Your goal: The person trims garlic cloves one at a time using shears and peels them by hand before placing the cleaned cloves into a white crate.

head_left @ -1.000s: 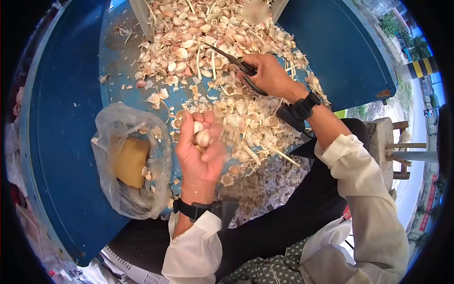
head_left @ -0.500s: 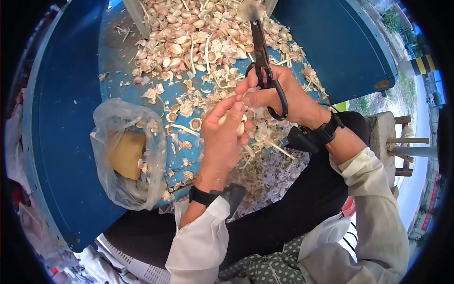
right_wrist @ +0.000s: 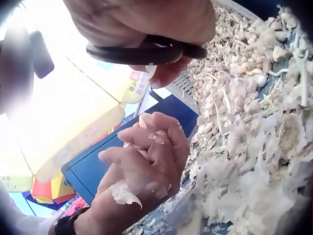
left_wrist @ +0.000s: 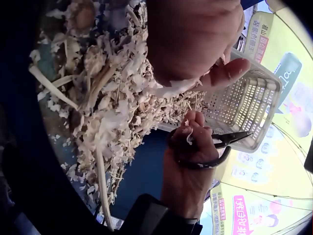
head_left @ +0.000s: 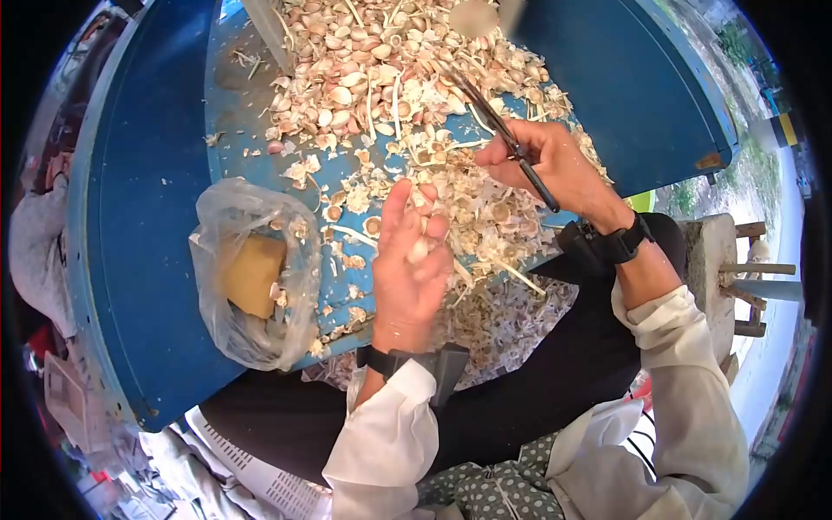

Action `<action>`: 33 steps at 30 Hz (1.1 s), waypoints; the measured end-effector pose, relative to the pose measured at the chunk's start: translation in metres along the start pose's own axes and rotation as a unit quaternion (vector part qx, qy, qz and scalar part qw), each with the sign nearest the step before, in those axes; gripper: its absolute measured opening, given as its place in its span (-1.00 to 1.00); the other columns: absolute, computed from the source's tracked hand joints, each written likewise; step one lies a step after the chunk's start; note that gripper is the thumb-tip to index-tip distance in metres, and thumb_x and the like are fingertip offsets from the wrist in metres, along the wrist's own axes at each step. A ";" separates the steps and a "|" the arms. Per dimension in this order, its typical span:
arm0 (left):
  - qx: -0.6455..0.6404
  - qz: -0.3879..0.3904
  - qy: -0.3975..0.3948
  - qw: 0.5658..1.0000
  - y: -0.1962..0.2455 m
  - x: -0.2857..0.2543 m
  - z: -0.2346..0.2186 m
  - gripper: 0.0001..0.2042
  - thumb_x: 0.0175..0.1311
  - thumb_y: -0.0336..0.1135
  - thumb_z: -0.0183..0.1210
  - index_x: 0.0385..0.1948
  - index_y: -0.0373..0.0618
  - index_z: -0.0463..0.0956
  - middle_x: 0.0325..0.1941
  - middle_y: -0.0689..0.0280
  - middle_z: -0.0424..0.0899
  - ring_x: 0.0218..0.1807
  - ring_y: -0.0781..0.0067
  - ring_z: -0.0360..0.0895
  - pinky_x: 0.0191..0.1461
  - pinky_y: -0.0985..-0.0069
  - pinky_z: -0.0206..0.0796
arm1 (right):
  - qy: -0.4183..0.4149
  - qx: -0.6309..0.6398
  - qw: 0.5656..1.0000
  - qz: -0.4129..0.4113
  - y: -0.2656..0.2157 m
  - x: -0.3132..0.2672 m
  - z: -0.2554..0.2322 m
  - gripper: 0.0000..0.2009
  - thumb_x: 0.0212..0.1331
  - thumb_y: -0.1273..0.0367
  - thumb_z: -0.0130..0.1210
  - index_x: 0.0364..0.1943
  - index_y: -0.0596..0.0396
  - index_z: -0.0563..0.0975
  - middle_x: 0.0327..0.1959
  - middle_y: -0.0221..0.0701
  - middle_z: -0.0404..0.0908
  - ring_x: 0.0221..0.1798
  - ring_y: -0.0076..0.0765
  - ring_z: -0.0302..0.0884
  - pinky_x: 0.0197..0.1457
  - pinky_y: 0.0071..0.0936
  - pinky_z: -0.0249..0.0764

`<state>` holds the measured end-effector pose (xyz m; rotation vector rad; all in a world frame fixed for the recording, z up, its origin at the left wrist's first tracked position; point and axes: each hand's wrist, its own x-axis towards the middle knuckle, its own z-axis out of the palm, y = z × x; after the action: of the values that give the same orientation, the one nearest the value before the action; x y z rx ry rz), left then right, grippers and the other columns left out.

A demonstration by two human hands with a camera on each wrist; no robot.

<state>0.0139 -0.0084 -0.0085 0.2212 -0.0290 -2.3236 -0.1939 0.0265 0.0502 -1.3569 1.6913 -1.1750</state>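
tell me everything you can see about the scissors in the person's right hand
The scissors are dark, apparently metal, with narrow blades and black loop handles. The right hand grips them by the handles, fingers through the loops. Their blades, nearly shut, point up and left over the garlic cloves and skins on the blue table, seemingly without touching them. The left hand is apart from them.

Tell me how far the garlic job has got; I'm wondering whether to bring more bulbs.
Done: pale loose cloves heaped at the far end, papery skins and stalks covering the blue table. In hand: left hand holds garlic cloves; right hand grips black scissors. Left: no whole bulbs visible.
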 end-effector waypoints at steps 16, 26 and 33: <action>0.136 0.361 0.110 0.916 0.192 -0.311 0.040 -0.81 0.47 -0.38 -0.19 -0.02 -0.28 0.24 -0.20 0.23 0.35 -0.52 0.59 0.20 -0.70 0.71 0.14 | 0.079 -0.389 0.912 -0.099 0.056 0.109 0.023 -0.87 -0.10 0.47 0.18 -0.45 0.20 0.49 -0.57 -0.09 0.53 -0.46 0.09 0.47 -0.31 -0.20 0.41; 0.671 0.271 0.560 0.403 0.247 -0.382 -0.103 -0.47 0.28 -0.22 0.14 0.24 -0.21 0.23 0.23 -0.01 0.34 0.17 0.14 0.36 0.18 0.42 0.27 | 0.048 -0.247 0.968 0.024 0.052 0.084 0.014 -0.78 -0.19 0.46 0.32 -0.52 0.13 0.45 -0.60 -0.35 0.46 -0.53 -0.47 0.34 -0.44 -0.46 0.31; 0.694 0.346 0.069 0.628 0.102 -0.208 0.081 -0.67 0.21 -0.38 0.20 -0.03 -0.33 0.47 -0.08 0.05 0.57 -0.27 0.45 0.61 -0.20 0.60 0.46 | 0.014 0.114 0.991 0.070 0.021 0.027 0.014 -0.65 -0.30 0.44 0.45 -0.48 0.02 0.43 -0.55 -0.58 0.44 -0.55 -0.66 0.33 -0.52 -0.63 0.27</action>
<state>0.2136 0.0674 0.1116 0.9328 -1.5583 -1.0260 -0.1962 -0.0018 0.0261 -1.0713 1.5879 -1.2669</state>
